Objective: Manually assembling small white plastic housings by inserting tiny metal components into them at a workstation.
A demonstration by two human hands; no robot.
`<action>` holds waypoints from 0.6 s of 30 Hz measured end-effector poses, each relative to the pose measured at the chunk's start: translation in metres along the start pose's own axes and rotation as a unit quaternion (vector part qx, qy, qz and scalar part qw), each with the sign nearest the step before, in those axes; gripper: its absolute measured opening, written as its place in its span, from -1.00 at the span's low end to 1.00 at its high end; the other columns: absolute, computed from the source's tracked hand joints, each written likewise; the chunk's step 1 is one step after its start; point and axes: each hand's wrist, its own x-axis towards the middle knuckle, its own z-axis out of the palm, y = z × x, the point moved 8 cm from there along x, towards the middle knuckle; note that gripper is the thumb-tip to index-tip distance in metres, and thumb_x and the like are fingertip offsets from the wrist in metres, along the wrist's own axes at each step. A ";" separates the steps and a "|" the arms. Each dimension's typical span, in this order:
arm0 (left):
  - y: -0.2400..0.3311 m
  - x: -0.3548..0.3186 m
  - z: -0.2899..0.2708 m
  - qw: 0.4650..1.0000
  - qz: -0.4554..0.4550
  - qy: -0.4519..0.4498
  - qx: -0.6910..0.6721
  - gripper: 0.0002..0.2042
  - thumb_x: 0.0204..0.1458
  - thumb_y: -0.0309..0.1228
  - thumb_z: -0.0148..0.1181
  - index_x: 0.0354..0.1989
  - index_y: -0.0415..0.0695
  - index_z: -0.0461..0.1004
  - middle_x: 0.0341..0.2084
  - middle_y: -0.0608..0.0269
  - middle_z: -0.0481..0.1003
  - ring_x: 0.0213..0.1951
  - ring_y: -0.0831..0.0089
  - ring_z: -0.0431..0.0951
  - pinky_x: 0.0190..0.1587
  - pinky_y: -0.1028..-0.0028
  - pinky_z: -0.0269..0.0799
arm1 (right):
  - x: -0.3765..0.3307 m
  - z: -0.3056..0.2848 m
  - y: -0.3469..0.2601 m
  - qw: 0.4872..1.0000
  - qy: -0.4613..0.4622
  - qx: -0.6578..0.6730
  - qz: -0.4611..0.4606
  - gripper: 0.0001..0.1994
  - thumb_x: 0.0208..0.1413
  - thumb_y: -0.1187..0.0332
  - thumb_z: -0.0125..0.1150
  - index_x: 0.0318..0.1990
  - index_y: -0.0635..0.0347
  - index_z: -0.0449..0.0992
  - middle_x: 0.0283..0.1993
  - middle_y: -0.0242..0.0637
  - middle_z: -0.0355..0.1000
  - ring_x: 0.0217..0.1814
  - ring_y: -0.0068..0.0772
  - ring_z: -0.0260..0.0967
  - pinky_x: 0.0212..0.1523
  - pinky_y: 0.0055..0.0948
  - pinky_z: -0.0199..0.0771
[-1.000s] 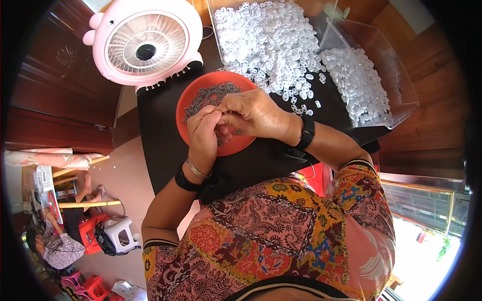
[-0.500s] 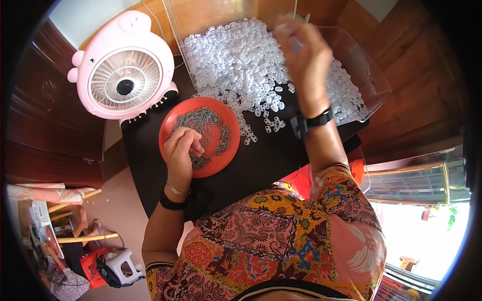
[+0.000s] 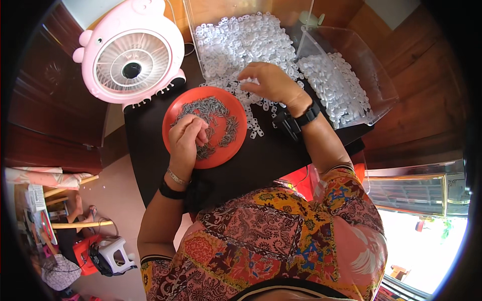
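A round red plate [image 3: 232, 150] holds a heap of small grey screw-like pieces [image 3: 206, 106]. Over its left side my left hand [image 3: 187, 136] is closed, fingers curled together; whatever they hold is hidden. Small white plastic pieces with two holes [image 3: 246, 42] lie in a big pile behind the plate and spill toward me. Above the near part of that pile is my right hand [image 3: 273, 83], thumb and fingers apart and pointing left, with nothing visible between them.
At the back left stands a pink animal-shaped fan [image 3: 131, 55]. A clear plastic bin [image 3: 374, 75] with more white pieces is at the right on the black table [image 3: 271, 155]. On the floor at the lower left is a grey and white stool [image 3: 118, 256]; a person's feet show nearby.
My right hand has come down and left from above the clear bin's edge to the near part of the white pile. My left hand stays over the plate. The whole view has shifted slightly.
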 end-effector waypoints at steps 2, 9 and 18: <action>0.000 0.000 0.004 1.000 -0.003 -0.010 0.000 -0.77 0.16 -0.40 -0.05 -0.47 -0.24 0.45 -0.68 0.36 0.36 -0.61 0.64 0.35 -0.57 0.65 0.20 | 0.000 0.011 -0.003 0.999 0.024 -0.020 -0.040 -0.84 -0.03 0.30 0.22 -0.31 0.14 0.55 -0.28 -0.25 0.45 -0.17 -0.12 0.41 -0.17 -0.25 0.42; 0.003 -0.001 0.000 1.000 0.005 -0.006 0.013 -0.77 0.16 -0.40 -0.06 -0.46 -0.24 0.45 -0.68 0.37 0.36 -0.62 0.65 0.34 -0.56 0.65 0.19 | 0.002 0.033 0.003 0.993 -0.035 -0.108 -0.023 -0.89 -0.01 0.32 0.16 -0.38 0.14 0.50 -0.35 -0.23 0.42 -0.24 -0.12 0.41 -0.21 -0.23 0.43; 0.005 -0.001 -0.003 0.999 0.002 -0.020 0.048 -0.77 0.17 -0.37 -0.08 -0.42 -0.22 0.45 -0.59 0.33 0.40 -0.57 0.60 0.40 -0.51 0.63 0.29 | 0.004 0.020 -0.012 0.976 -0.020 0.184 0.113 -0.84 0.15 0.37 0.08 -0.33 0.29 0.49 -0.45 -0.35 0.42 -0.39 -0.55 0.33 -0.34 -0.50 0.34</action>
